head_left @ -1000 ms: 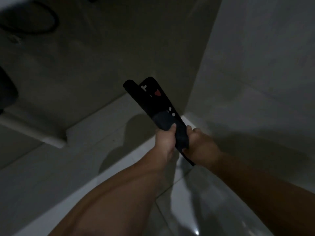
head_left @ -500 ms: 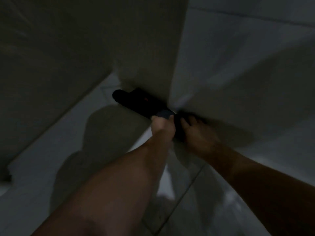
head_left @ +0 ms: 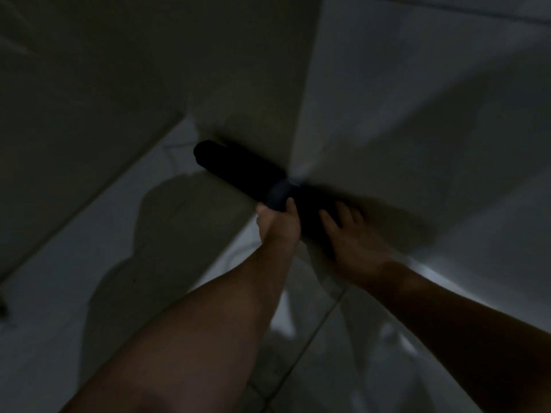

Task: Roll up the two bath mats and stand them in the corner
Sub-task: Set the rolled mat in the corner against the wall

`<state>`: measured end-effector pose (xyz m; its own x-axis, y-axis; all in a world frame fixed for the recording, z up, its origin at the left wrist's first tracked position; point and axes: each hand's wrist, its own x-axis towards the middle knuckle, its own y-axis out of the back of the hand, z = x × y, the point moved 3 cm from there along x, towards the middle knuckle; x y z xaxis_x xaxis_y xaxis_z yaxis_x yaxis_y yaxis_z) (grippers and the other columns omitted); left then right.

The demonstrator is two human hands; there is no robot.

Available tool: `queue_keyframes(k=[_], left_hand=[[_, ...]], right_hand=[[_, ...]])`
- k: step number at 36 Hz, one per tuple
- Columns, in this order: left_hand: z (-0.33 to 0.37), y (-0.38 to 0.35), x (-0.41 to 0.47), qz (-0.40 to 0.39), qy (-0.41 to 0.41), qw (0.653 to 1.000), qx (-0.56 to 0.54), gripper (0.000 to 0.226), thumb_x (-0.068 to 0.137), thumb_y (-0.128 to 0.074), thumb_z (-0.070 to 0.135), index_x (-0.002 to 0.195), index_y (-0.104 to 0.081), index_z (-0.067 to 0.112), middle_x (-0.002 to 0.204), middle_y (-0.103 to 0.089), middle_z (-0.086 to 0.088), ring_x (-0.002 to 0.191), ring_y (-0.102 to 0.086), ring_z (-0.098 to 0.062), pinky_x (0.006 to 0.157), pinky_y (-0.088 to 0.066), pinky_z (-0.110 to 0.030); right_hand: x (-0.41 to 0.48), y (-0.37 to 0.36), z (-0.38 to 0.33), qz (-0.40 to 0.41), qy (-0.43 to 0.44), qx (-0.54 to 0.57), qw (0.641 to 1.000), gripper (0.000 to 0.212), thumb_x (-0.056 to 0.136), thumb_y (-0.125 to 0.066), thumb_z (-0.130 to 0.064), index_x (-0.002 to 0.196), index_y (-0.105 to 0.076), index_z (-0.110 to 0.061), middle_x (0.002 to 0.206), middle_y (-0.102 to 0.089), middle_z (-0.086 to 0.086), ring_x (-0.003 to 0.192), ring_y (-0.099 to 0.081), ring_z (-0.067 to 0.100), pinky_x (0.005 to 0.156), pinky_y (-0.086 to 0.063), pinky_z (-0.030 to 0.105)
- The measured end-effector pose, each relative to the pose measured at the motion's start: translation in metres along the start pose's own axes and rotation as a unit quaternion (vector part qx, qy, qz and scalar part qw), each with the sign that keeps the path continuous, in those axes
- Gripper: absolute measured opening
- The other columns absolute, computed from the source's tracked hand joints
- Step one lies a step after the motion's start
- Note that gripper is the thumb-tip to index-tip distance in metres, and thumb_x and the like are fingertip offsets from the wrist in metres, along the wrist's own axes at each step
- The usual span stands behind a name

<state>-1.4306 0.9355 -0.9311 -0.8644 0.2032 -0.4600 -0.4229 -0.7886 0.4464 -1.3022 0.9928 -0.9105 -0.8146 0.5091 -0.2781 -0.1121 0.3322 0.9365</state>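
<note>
A dark rolled bath mat (head_left: 238, 169) with a bluish band near its middle leans into the corner (head_left: 293, 171) where two pale walls meet. My left hand (head_left: 278, 223) grips the roll just below the band. On the lower part of the roll rests my right hand (head_left: 347, 234), its fingers spread against the mat. The room is dim and the roll's lower end is hidden behind my hands. Only one mat is in view.
A pale tiled floor (head_left: 328, 353) with a grout line lies below my arms. A low white ledge (head_left: 119, 219) runs along the left wall. My shadow falls across the ledge.
The rolled mat moved from mid-air into the wall corner, and its top end now rests against the wall. My right hand's fingers have spread apart on it. The camera tilted closer to the corner.
</note>
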Motion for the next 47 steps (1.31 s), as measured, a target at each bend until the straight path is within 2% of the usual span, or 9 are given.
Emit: queue_keyframes(k=[8,13,19,23,26,31,34,37,47], left_hand=[[-0.011,-0.001,-0.004,-0.025,0.010,0.997,-0.070,0.076,0.058,-0.073,0.051,0.123,-0.045,0.023,0.113,-0.067,-0.010,0.098,-0.068,-0.029,0.081,-0.058,-0.049],[-0.028,-0.017,0.015,-0.063,0.014,0.985,-0.159,0.086,0.047,-0.078,0.050,0.121,-0.051,0.016,0.112,-0.067,-0.014,0.095,-0.069,-0.032,0.082,-0.057,-0.055],[0.005,-0.007,-0.017,-0.145,0.014,0.956,-0.255,0.061,0.088,-0.066,0.014,0.140,-0.034,0.014,0.126,-0.059,-0.014,0.111,-0.062,-0.031,0.094,-0.052,-0.053],[-0.011,-0.001,-0.010,-0.093,0.034,0.972,-0.213,0.069,0.055,-0.072,0.040,0.115,-0.048,0.015,0.115,-0.064,-0.017,0.099,-0.066,-0.032,0.088,-0.055,-0.052],[-0.033,-0.010,0.022,-0.057,0.009,0.990,-0.125,0.088,0.036,-0.069,0.058,0.111,-0.055,0.014,0.105,-0.069,-0.012,0.091,-0.069,-0.030,0.080,-0.058,-0.050],[-0.016,0.003,0.016,-0.034,-0.014,0.998,-0.050,0.091,0.040,-0.080,0.054,0.116,-0.055,0.011,0.108,-0.068,-0.010,0.092,-0.069,-0.028,0.081,-0.058,-0.048],[0.000,0.017,0.005,-0.025,-0.052,0.998,0.040,0.083,0.059,-0.083,0.041,0.123,-0.045,0.007,0.122,-0.058,-0.012,0.102,-0.063,-0.030,0.087,-0.055,-0.043],[0.001,0.024,0.009,-0.034,-0.052,0.997,0.040,0.092,0.045,-0.078,0.045,0.121,-0.044,0.007,0.119,-0.059,-0.012,0.098,-0.065,-0.029,0.084,-0.057,-0.043],[-0.007,0.042,0.015,-0.020,0.026,0.998,0.052,0.090,0.046,-0.070,0.069,0.113,-0.063,0.010,0.109,-0.069,-0.012,0.095,-0.069,-0.027,0.080,-0.059,-0.042]], right_hand=[[0.000,-0.004,0.003,0.004,-0.032,0.055,0.998,0.077,0.088,-0.051,-0.040,0.150,-0.010,-0.018,0.149,-0.026,0.018,0.127,-0.037,0.038,0.102,-0.036,0.041],[0.010,0.002,-0.002,0.009,-0.051,0.110,0.993,0.068,0.091,-0.049,-0.024,0.149,-0.015,-0.013,0.139,-0.041,0.018,0.121,-0.044,0.037,0.094,-0.040,0.040],[0.006,0.011,0.004,0.159,-0.007,-0.005,0.987,0.052,0.085,-0.044,-0.018,0.135,-0.048,-0.004,0.111,-0.061,0.028,0.094,-0.059,0.044,0.078,-0.050,0.046],[0.003,-0.013,-0.001,0.027,0.003,0.028,0.999,0.062,0.092,-0.047,-0.028,0.148,-0.023,-0.017,0.139,-0.039,0.021,0.124,-0.041,0.038,0.098,-0.036,0.039],[0.003,-0.011,-0.005,0.058,-0.051,0.177,0.981,0.073,0.078,-0.065,-0.043,0.139,-0.033,-0.017,0.135,-0.041,0.016,0.117,-0.048,0.038,0.093,-0.041,0.039],[0.031,0.008,-0.005,-0.023,-0.124,0.288,0.949,0.090,0.067,-0.059,-0.063,0.141,-0.035,-0.020,0.136,-0.052,0.009,0.120,-0.052,0.031,0.098,-0.041,0.036],[0.040,0.015,0.000,-0.073,-0.137,0.309,0.938,0.066,0.073,-0.074,-0.045,0.130,-0.054,-0.020,0.130,-0.059,0.010,0.116,-0.057,0.029,0.097,-0.046,0.036],[0.041,0.013,-0.006,-0.091,-0.149,0.361,0.916,0.054,0.069,-0.081,-0.028,0.118,-0.064,-0.011,0.116,-0.066,0.011,0.105,-0.064,0.028,0.089,-0.051,0.035],[0.039,0.004,-0.042,-0.148,-0.028,0.321,0.935,0.047,0.075,-0.077,-0.023,0.117,-0.056,-0.021,0.104,-0.064,0.000,0.099,-0.061,0.018,0.084,-0.048,0.030]])
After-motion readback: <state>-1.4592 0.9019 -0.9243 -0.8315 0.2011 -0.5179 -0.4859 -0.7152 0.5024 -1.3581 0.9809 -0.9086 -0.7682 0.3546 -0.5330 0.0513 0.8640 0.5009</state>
